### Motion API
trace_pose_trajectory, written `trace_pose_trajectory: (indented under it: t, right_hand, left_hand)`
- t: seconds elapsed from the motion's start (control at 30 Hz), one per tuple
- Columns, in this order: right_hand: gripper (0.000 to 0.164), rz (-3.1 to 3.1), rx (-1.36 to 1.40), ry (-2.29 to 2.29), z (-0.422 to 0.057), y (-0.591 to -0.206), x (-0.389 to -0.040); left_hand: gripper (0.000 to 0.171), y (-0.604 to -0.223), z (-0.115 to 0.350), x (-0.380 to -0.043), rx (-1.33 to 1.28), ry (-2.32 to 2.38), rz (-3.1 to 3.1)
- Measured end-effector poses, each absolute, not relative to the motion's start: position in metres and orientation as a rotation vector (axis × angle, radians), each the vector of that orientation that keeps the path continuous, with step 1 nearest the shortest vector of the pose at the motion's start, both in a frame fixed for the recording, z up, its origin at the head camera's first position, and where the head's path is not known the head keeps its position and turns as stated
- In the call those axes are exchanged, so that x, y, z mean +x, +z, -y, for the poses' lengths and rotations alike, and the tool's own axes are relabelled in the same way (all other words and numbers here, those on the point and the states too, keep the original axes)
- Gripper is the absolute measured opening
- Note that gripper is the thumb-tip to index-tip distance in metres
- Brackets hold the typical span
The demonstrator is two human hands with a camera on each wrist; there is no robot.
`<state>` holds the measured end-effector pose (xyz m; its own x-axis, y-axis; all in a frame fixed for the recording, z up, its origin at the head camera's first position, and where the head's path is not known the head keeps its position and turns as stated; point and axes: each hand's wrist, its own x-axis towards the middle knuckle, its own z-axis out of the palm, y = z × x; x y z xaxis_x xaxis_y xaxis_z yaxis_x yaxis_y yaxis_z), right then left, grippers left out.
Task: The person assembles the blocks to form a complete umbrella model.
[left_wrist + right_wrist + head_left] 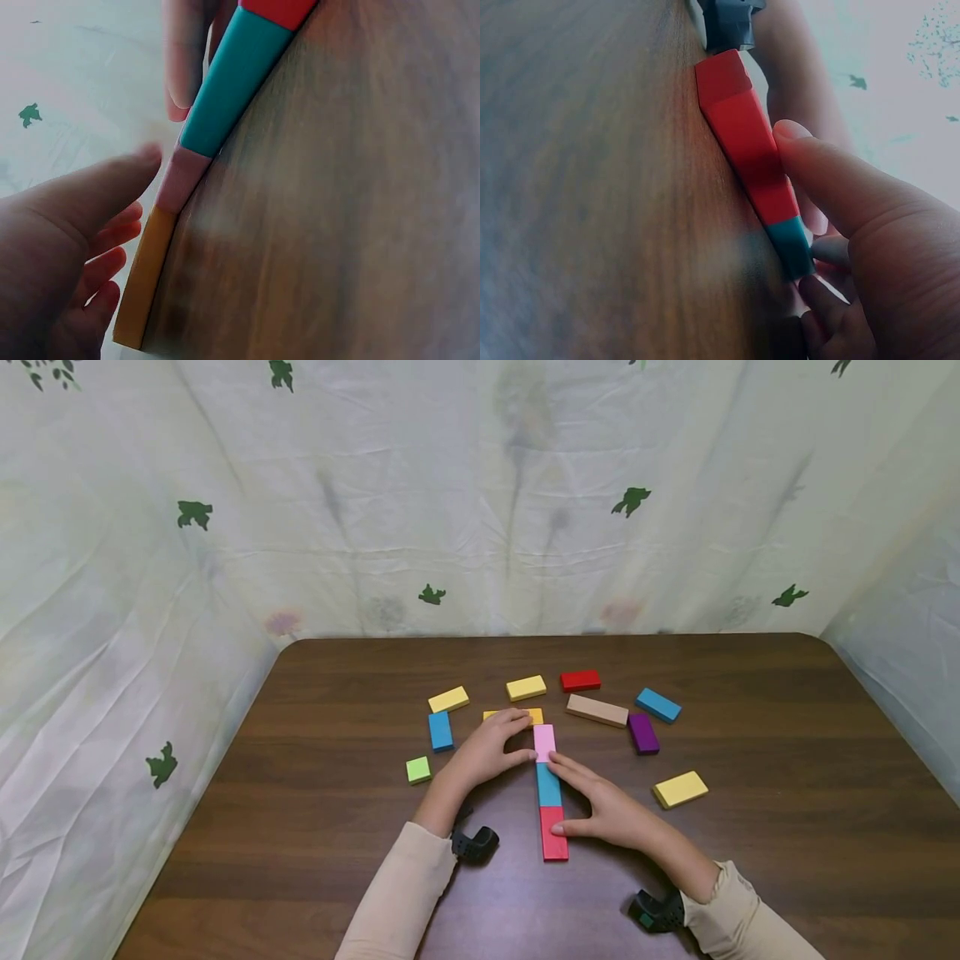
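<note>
Brown desk (315, 693), with a pale cloth (465, 460) hanging beyond it at 12 o'clock.
Around the desk's middle: a green block (418, 769) at 9; a blue block (441, 732) at 10, with a yellow block (448, 699) just past it; a second yellow block (526, 688) at 12; a red block (581, 681) at 1; a tan block (597, 711) between 1 and 2; a purple block (643, 734) and second blue block (658, 705) at 2; a third yellow block (680, 790) at 3.

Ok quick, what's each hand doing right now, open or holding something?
Left hand: open, beside the orange block, not gripping it.
Right hand: open, touching the nearer red block without gripping it.
</note>
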<state>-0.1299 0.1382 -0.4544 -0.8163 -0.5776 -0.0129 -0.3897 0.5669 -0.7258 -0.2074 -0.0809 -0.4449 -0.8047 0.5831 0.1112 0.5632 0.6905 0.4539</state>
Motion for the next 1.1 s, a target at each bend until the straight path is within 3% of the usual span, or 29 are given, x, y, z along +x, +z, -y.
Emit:
trace_pose_trajectory:
  t: [0.4,1.1]
  right_hand:
    - [0.082,-2.548,-0.814,-1.104,-0.139,-0.455,-0.13]
    - [0.082,-2.536,-0.82,-1.13,-0.14,-0.457,-0.131]
  left_hand:
    - [0.077,-0.449,0.081,-0.204,0.96,0.766,-2.826]
    - [0.076,-0.456,0.083,-0.204,0.949,0.817,-2.844]
